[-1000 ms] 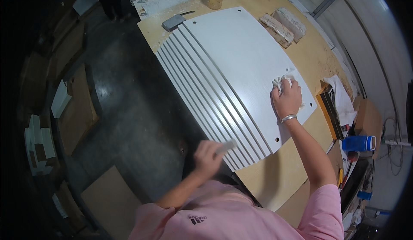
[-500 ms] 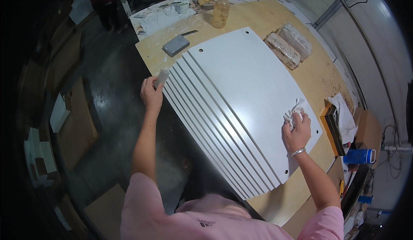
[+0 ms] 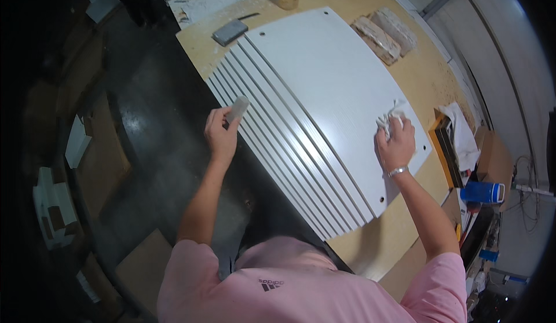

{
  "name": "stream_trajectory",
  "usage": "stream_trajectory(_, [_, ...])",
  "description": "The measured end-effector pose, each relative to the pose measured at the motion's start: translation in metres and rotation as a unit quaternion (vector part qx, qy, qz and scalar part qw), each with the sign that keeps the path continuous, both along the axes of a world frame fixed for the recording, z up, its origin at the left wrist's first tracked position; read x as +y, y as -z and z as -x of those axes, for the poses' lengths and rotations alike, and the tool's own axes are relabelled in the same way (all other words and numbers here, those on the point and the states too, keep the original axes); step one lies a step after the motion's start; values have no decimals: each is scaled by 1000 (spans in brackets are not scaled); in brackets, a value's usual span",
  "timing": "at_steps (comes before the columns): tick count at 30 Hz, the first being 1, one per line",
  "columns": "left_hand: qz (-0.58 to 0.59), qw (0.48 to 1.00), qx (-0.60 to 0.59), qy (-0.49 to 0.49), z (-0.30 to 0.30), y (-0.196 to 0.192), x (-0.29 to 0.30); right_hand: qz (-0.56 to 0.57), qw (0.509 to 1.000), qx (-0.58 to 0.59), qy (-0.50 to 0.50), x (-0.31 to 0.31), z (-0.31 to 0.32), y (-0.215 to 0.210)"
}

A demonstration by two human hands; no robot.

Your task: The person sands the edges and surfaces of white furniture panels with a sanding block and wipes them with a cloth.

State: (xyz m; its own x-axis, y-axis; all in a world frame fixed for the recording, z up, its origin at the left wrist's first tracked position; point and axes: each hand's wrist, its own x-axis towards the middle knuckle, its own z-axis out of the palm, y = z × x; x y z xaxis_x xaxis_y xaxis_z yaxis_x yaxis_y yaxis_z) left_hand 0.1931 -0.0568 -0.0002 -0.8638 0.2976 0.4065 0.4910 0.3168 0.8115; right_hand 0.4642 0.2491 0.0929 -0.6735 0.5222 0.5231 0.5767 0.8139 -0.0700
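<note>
- The stack of white boards [image 3: 341, 85] lies on the bench [image 3: 431, 82], in front of the person. The boards are shifted one from another, so on the left side of the stack their edges show like narrow steps.
- The left hand [image 3: 222, 134] is at the left side of the stack. Its grip pinches a pale block [image 3: 237, 108] between thumb and fingers. I cannot tell if the block touches the edges or is a little above.
- The right hand [image 3: 397, 143] is over the right part of the stack. Its grip is closed around a crumpled white cloth [image 3: 392, 114], which seems to rest on the top board.
- For good work, I think the block should lie flat along the edges, with light and equal pressure, because a tilted corner could scratch the white surface.
- The cloth is better used soft and clean side down, and the right hand could gently steady the stack, since the shifted boards may slide.
- Beyond the far left corner of the stack lies a grey block [image 3: 230, 32]; it is wise not to push the boards against it.
</note>
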Motion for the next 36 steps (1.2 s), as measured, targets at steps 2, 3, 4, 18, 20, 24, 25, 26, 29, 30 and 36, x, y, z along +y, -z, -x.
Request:
stream_trajectory(2, [5,999,-10,30,-76,-3,-6,17,1000,-1,12,2,0,2])
stream_trajectory(3, [7,999,-10,46,-113,-6,-10,15,1000,1,11,2,1,4])
stream_trajectory(4, [7,998,-9,62,-151,-9,-13,13,1000,4,10,2,3,5])
stream_trajectory(18, [-1,994,-3,107,-241,-11,-31,4,1000,-3,20,2,2,4])
stream_trajectory(20, [-22,996,-66,55,-192,2,-28,6,1000,-5,25,2,2,5])
stream_trajectory(24, [-13,1000,-25,-7,-70,7,-16,20,999,-10,27,1,0,1])
stream_trajectory(25, [-18,999,-17,-22,-36,8,-16,19,1000,-7,21,-1,2,0])
stream_trajectory(26, [-24,999,-9,-37,-3,10,-15,22,1000,-6,21,-2,4,-1])
stream_trajectory(29, [-7,997,28,-71,95,24,-11,26,999,-8,20,-4,5,-4])
stream_trajectory(30, [10,996,47,-80,123,27,-11,27,999,-9,22,-5,5,-6])
stream_trajectory(36, [14,995,20,-96,176,18,-5,17,1000,1,18,-2,3,-3])
